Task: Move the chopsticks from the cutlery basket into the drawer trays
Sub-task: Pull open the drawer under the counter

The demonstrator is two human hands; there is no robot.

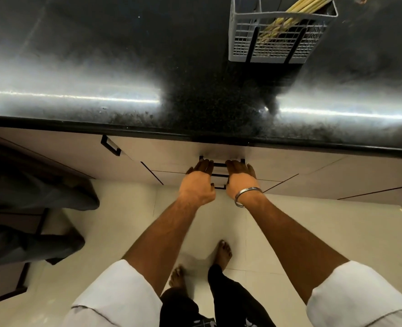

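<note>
A white wire cutlery basket (275, 41) stands on the black countertop (148, 67) at the far right, with a bundle of pale wooden chopsticks (296, 13) leaning in it. Below the counter edge, the top drawer (171, 156) is closed and its trays are hidden. My left hand (198, 179) and my right hand (241, 178), which wears a metal bangle, reach side by side to the drawer's black handle (220, 164). The fingers of both hands curl over the bar, one at each end.
More black handles (218, 175) of lower drawers sit just under my hands. Another drawer handle (110, 145) is to the left. A dark cloth-covered object (30, 208) stands on the floor at left. My bare feet (223, 253) are on pale tiles.
</note>
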